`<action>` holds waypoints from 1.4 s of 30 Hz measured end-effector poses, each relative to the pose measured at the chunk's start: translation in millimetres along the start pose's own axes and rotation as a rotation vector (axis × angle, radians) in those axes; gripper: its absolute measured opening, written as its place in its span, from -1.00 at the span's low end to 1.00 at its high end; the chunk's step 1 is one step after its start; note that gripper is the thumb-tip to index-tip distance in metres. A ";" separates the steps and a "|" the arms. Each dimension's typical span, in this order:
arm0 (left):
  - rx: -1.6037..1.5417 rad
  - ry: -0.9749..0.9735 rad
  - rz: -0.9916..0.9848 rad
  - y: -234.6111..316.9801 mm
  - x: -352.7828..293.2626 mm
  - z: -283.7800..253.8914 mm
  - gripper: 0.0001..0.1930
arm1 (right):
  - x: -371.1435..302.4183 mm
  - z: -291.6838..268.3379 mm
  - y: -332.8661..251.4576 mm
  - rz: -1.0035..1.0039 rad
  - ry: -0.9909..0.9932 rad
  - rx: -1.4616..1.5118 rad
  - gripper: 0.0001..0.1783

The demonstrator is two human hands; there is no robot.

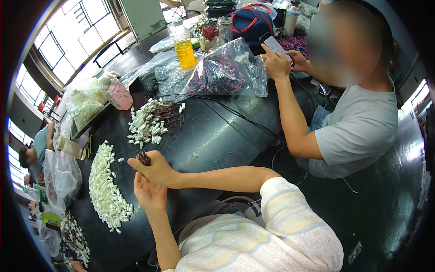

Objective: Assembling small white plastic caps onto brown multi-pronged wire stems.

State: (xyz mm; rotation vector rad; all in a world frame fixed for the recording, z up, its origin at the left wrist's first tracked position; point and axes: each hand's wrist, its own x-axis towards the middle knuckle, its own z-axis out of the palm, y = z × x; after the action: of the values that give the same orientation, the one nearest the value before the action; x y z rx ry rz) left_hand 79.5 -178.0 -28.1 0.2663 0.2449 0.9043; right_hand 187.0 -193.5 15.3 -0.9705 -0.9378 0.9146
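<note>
A bundle of thin dark brown wires (144, 158) pokes out of the top of my right hand (158, 170), whose fingers are wrapped round it. Just below, my left hand (149, 194) is pressed up against the right one, and its fingers are mostly hidden behind it. Left of both hands lies a long curved heap of small white plastic connector pieces (106, 190). Beyond them is a pile of brown wires with white connectors on their ends (149, 120).
A co-worker (358, 127) at the right holds a phone (274, 45). Along the table's back stand a bottle of yellow liquid (184, 52), a clear bag of red and dark wires (222, 75) and a blue bag (251, 25). Black cables (240, 118) cross the dark table (204, 154).
</note>
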 end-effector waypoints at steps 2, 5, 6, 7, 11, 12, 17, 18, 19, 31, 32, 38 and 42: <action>-0.051 -0.113 0.011 2.0 3.9 -8.9 -0.58 | 5.8 -13.4 14.2 -0.080 -0.018 0.074 -0.51; 0.230 0.337 0.382 -2.7 0.4 13.5 -0.60 | 5.1 -29.6 32.5 -0.046 -0.011 -0.099 -0.55; 0.228 0.336 0.378 -4.5 0.4 12.7 -0.60 | 1.9 -34.8 34.9 0.062 -0.034 -0.148 -0.57; 0.248 0.342 0.371 -4.7 -0.3 11.9 -0.61 | -0.4 -37.8 33.7 0.148 -0.042 -0.207 -0.60; 0.241 0.367 0.306 -5.1 0.7 2.8 -0.63 | 2.0 -30.8 40.6 0.061 -0.039 -0.126 -0.62; 0.240 0.366 0.303 -6.3 0.9 2.6 -0.63 | 3.4 -31.3 40.4 0.024 -0.031 -0.172 -0.63; 0.268 0.386 0.363 -4.3 1.4 0.4 -0.65 | -0.3 -31.6 44.8 0.016 -0.009 -0.213 -0.64; 0.268 0.384 0.362 -4.2 1.3 0.7 -0.65 | 1.8 -30.7 49.5 -0.030 -0.004 -0.213 -0.65; 0.263 0.408 0.373 -4.8 0.3 1.0 -0.66 | 2.4 -30.4 49.7 -0.074 0.000 -0.213 -0.65; 0.248 0.425 0.387 -6.0 -0.4 -1.3 -0.67 | 0.9 -35.7 60.2 -0.046 -0.101 -0.263 -0.74; 0.240 0.422 0.389 -5.2 -0.1 -0.6 -0.67 | 2.3 -33.2 57.5 -0.048 -0.102 -0.262 -0.74; 0.233 0.423 0.394 -5.5 -0.5 -2.6 -0.67 | -1.4 -30.0 51.3 -0.094 -0.030 -0.168 -0.75; 0.217 0.442 0.401 -3.5 -0.3 -2.9 -0.67 | -0.2 -24.3 53.6 -0.132 -0.043 -0.142 -0.74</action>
State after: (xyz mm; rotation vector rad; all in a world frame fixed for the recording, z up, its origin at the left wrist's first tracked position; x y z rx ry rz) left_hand 81.1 -179.9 -32.0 0.3196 0.7199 1.3337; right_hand 198.9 -184.2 -41.6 -0.9996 -1.1015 0.7683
